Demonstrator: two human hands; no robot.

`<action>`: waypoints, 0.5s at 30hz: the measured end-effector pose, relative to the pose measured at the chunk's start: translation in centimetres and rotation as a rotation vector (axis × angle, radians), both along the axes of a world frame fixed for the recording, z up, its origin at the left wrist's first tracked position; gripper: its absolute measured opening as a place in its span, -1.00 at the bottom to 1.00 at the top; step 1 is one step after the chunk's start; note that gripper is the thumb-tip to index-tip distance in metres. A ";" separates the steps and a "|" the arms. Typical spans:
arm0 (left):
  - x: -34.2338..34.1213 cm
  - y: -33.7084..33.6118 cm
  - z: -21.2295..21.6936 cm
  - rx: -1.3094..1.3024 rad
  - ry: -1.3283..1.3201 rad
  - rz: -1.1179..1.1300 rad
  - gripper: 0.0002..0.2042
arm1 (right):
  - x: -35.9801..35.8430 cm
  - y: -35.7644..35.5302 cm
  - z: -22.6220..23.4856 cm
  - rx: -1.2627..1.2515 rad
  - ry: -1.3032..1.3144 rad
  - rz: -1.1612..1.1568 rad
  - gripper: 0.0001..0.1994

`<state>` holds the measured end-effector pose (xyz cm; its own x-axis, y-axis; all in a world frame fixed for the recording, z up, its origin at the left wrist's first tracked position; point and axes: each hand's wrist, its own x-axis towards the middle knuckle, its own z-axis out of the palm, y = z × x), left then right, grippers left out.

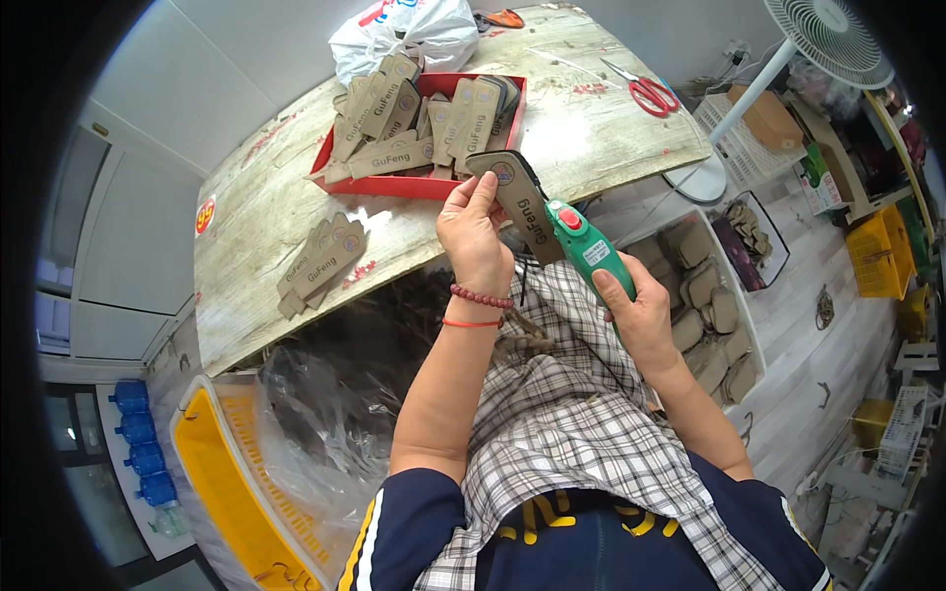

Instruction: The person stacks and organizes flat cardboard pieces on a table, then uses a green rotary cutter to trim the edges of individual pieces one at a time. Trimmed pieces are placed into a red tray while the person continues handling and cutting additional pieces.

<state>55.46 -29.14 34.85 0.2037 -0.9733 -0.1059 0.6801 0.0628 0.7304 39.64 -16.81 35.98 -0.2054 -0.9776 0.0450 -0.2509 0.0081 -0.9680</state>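
Note:
My left hand (475, 234) pinches a flat tan paddle-shaped piece (524, 209) with a dark edge and a printed mark at its rounded end. My right hand (639, 307) is wrapped round a green handheld electric tool (588, 248) with a red button. The tool's head meets the piece's dark edge; its working tip is too small to make out. Just beyond, a red tray (399, 187) holds many similar tan pieces (392, 156). A small fanned stack of such pieces (325, 261) lies left of my left hand on the table (246, 236).
Red-handled scissors (650, 94) and a white plastic bag (404, 39) lie on the table. A white fan (828, 39) stands at the right. A bin of tan pieces (705, 286) is beside my right arm; a yellow crate (222, 483) is at lower left.

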 end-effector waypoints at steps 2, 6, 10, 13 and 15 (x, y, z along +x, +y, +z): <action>-0.4 0.4 -0.6 0.010 -0.009 -0.042 -0.91 | -0.3 0.3 -0.1 0.018 -0.011 -0.009 -0.56; -1.2 1.1 -1.0 0.040 -0.013 -0.042 -0.91 | -0.7 0.5 -0.3 0.043 -0.057 -0.006 -0.56; -1.1 1.7 -1.5 0.051 -0.060 -0.083 -0.92 | -0.9 0.5 -0.5 0.035 -0.082 0.010 -0.56; -1.0 2.1 -1.6 0.052 -0.078 -0.102 -0.93 | -0.8 0.4 -0.3 0.033 -0.066 0.002 -0.56; -0.8 2.4 -1.9 0.054 -0.113 -0.114 -0.94 | -0.7 0.3 0.0 0.037 -0.075 0.007 -0.56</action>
